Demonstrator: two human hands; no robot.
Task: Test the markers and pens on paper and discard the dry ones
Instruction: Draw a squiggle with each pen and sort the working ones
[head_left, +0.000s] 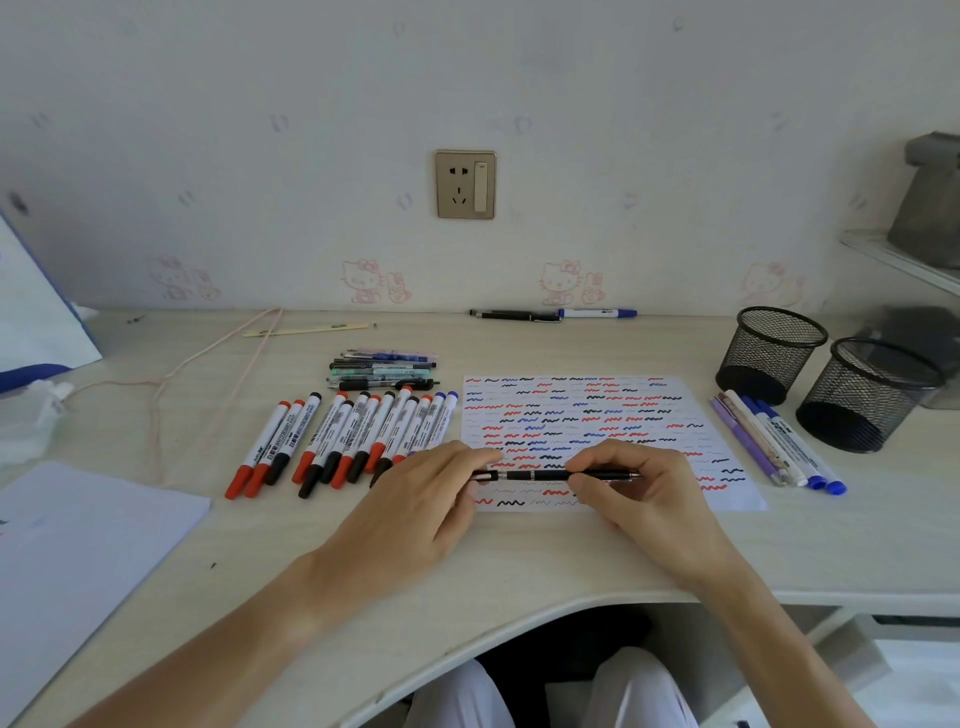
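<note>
Black slim pen with silver bands (540, 475) held level over the scribble-covered white paper sheet (597, 415) on the pale wood tabletop (519, 561), left hand (431, 499) pinching its clip end, right hand (639, 493) gripping its tip half, red-, black- and blue-capped whiteboard markers (353, 436) lying just left.

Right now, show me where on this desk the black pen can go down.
Bare desk lies along the front edge below the scribbled paper, and at the back between the paper and the wall. Crowded: the marker row left of the paper, and the pens beside the mesh cups on its right.
</note>
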